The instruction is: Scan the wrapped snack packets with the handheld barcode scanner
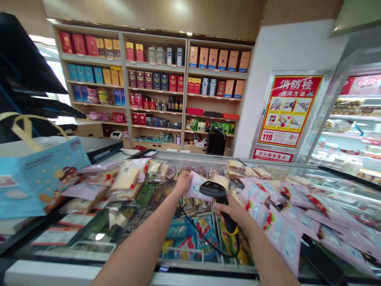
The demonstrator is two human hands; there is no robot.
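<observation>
Two hands busy here: left hand (183,182) has its fingers pinched on the edge of a pink packet (195,190), right hand (233,208) is wrapped round the grip of a black scanner (213,190). The packet's out over the middle of the glass-topped case (56,273), with the scanner head overlapping it in view; can't tell if they actually touch.

Looks like scanning to me, so my two cents: pull the wrapper flat so the code doesn't crinkle, leave a little gap, and tilt the scanner if the film glares. Can't make out a barcode at this angle. Mind the cord (193,224) looping below, it could snag.

Further out, a messy heap of similar pink packs (276,228) sits on the right, wrapped bread (126,178) on the left, then a blue bag (64,169). Shelves of boxes (156,81) line the back.
</observation>
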